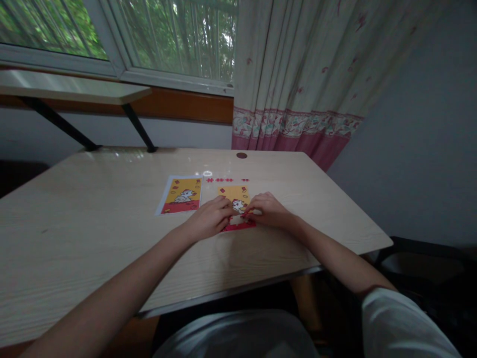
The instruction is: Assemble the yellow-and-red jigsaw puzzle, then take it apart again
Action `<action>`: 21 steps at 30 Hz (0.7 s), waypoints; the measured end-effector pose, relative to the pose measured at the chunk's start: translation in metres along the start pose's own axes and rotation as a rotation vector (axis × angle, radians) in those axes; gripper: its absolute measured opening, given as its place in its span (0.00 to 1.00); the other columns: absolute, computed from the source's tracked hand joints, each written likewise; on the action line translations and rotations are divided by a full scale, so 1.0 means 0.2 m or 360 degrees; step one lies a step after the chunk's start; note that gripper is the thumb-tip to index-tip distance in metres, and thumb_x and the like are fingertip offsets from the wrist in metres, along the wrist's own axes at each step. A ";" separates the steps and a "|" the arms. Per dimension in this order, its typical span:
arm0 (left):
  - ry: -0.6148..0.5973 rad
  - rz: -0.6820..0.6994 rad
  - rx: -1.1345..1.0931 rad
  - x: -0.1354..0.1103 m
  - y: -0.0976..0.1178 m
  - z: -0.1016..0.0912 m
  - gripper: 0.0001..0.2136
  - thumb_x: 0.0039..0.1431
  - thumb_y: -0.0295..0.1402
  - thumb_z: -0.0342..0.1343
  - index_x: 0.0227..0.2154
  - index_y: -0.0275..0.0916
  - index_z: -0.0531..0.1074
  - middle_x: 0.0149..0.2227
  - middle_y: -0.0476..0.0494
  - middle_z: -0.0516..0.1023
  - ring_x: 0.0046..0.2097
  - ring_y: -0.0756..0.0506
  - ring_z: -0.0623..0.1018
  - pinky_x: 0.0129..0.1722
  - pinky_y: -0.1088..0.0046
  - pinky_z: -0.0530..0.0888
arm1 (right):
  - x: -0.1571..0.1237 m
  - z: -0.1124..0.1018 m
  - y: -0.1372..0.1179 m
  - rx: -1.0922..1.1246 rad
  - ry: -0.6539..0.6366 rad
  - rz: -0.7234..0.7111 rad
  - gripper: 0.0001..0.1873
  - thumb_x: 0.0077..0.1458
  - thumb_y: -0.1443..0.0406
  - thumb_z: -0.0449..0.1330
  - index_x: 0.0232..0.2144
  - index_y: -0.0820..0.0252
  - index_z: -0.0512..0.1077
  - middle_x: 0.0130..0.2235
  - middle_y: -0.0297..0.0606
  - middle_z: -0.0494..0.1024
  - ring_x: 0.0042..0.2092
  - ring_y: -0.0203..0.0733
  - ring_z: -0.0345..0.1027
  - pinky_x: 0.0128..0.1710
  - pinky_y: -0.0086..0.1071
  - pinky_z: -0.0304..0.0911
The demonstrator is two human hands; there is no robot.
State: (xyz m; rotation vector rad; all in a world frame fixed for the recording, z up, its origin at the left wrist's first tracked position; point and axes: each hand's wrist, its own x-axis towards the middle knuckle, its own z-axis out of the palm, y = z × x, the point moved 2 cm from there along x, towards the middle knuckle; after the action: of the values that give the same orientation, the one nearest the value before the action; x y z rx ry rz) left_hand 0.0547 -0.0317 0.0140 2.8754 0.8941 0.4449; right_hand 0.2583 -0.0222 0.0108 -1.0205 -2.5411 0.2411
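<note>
Table (93, 223) mid-frame | window (179, 40) upper left, curtain (290, 74) upper right | puzzle (234, 192) points up-frame, long axis likewise | left hand (212, 218), right hand (270, 209) on it, grips: cannot tell

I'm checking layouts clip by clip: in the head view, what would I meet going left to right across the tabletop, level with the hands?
Printed picture sheet → left hand → partly assembled puzzle → right hand.

Pale wood-grain table (93, 209): picture sheet (182, 195), partly filled puzzle (234, 193) just beside, loose red pieces (219, 180) beyond puzzle.
</note>
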 end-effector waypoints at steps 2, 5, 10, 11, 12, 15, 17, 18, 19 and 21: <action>-0.0011 0.0021 0.0011 0.00 0.01 0.01 0.17 0.54 0.23 0.46 0.45 0.42 0.71 0.37 0.41 0.68 0.41 0.43 0.66 0.41 0.65 0.67 | 0.00 0.00 0.00 -0.0002 -0.0007 -0.0001 0.09 0.49 0.59 0.61 0.33 0.56 0.74 0.35 0.34 0.77 0.39 0.37 0.67 0.40 0.32 0.50; -0.0025 0.0032 0.0020 0.01 0.02 0.02 0.18 0.54 0.23 0.45 0.45 0.44 0.71 0.36 0.42 0.67 0.40 0.43 0.66 0.41 0.65 0.67 | 0.00 0.00 0.01 0.0004 -0.0018 0.0001 0.09 0.50 0.59 0.61 0.33 0.55 0.74 0.36 0.34 0.77 0.40 0.37 0.67 0.40 0.32 0.50; -0.0025 0.0052 0.0063 0.01 0.02 0.02 0.18 0.53 0.22 0.46 0.45 0.43 0.71 0.38 0.41 0.67 0.41 0.43 0.66 0.42 0.65 0.67 | 0.00 0.01 0.01 0.0006 0.0008 -0.0044 0.09 0.50 0.60 0.60 0.34 0.57 0.73 0.36 0.34 0.77 0.40 0.36 0.67 0.40 0.31 0.49; -0.0027 0.0051 0.0067 0.02 0.02 0.02 0.18 0.53 0.22 0.46 0.45 0.42 0.71 0.38 0.41 0.68 0.41 0.43 0.66 0.42 0.64 0.66 | 0.00 0.01 0.01 0.0005 0.0012 -0.0060 0.09 0.51 0.60 0.60 0.34 0.57 0.73 0.36 0.34 0.76 0.39 0.36 0.67 0.40 0.31 0.49; -0.0031 0.0046 0.0070 0.02 0.02 0.03 0.18 0.53 0.22 0.46 0.45 0.41 0.70 0.38 0.41 0.68 0.41 0.43 0.66 0.43 0.64 0.67 | 0.00 0.01 0.01 0.0000 0.0012 -0.0076 0.08 0.51 0.60 0.60 0.34 0.57 0.73 0.35 0.34 0.76 0.39 0.36 0.67 0.40 0.31 0.49; -0.0039 0.0033 0.0079 0.01 0.02 0.03 0.17 0.52 0.22 0.47 0.44 0.40 0.71 0.38 0.41 0.68 0.41 0.43 0.66 0.42 0.64 0.67 | -0.01 0.02 0.01 -0.0035 0.0017 -0.0112 0.07 0.52 0.61 0.59 0.33 0.56 0.74 0.34 0.33 0.76 0.38 0.35 0.67 0.39 0.31 0.48; -0.0038 0.0035 0.0086 0.01 0.02 0.03 0.17 0.52 0.22 0.47 0.44 0.40 0.71 0.38 0.41 0.68 0.41 0.43 0.66 0.42 0.64 0.67 | -0.01 0.01 0.00 -0.0069 0.0022 -0.0143 0.07 0.52 0.61 0.59 0.33 0.56 0.74 0.34 0.34 0.76 0.37 0.35 0.66 0.38 0.31 0.48; -0.0037 0.0040 0.0091 0.01 0.02 0.03 0.17 0.52 0.22 0.47 0.43 0.41 0.71 0.38 0.41 0.68 0.41 0.43 0.66 0.42 0.64 0.67 | -0.01 0.01 0.00 -0.0088 0.0019 -0.0162 0.07 0.53 0.61 0.58 0.33 0.57 0.74 0.34 0.34 0.76 0.37 0.35 0.66 0.38 0.31 0.48; -0.0031 0.0043 0.0098 0.01 0.02 0.03 0.17 0.52 0.22 0.47 0.43 0.41 0.72 0.37 0.41 0.68 0.41 0.43 0.66 0.42 0.65 0.67 | -0.01 0.00 0.00 -0.0107 0.0012 -0.0184 0.07 0.54 0.62 0.57 0.33 0.57 0.74 0.34 0.35 0.76 0.36 0.35 0.65 0.38 0.31 0.47; -0.0020 0.0041 0.0124 0.01 0.02 0.02 0.17 0.54 0.23 0.46 0.43 0.42 0.72 0.37 0.41 0.68 0.40 0.43 0.66 0.40 0.65 0.67 | -0.02 -0.01 -0.02 -0.0151 -0.0020 -0.0233 0.08 0.55 0.62 0.56 0.33 0.57 0.74 0.34 0.35 0.76 0.37 0.35 0.64 0.37 0.31 0.47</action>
State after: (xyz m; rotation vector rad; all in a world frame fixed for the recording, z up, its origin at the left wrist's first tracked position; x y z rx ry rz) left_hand 0.0607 -0.0334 0.0109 2.9597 0.8925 0.4023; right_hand 0.2590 -0.0272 0.0118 -0.8636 -2.6458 0.0875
